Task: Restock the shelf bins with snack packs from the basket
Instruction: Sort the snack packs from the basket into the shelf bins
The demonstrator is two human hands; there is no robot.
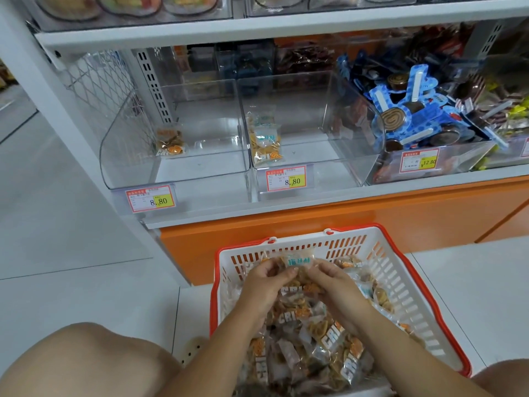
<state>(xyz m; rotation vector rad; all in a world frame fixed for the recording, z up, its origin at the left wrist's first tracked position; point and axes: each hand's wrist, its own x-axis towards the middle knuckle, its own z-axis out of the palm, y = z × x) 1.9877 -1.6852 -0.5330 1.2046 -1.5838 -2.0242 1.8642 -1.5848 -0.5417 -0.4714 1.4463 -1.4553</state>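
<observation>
A white basket with a red rim (400, 270) stands on the floor in front of the shelf, full of clear snack packs (337, 345) marked CRISP. Over it, my left hand (266, 285) and my right hand (335, 285) both grip a snack pack with a teal label (299, 263). On the shelf above stand two clear bins. The left bin (137, 167) holds one orange-labelled pack (171, 143). In the middle bin (343, 164) one or two teal-labelled packs (264, 141) lean against its left wall.
A third bin (446, 164) to the right is piled with blue-wrapped cakes. Price tags reading 8.80 (150, 199) hang under the two near-empty bins. An orange base panel (372, 222) runs below the shelf. My knees are at the bottom corners, on white floor tiles.
</observation>
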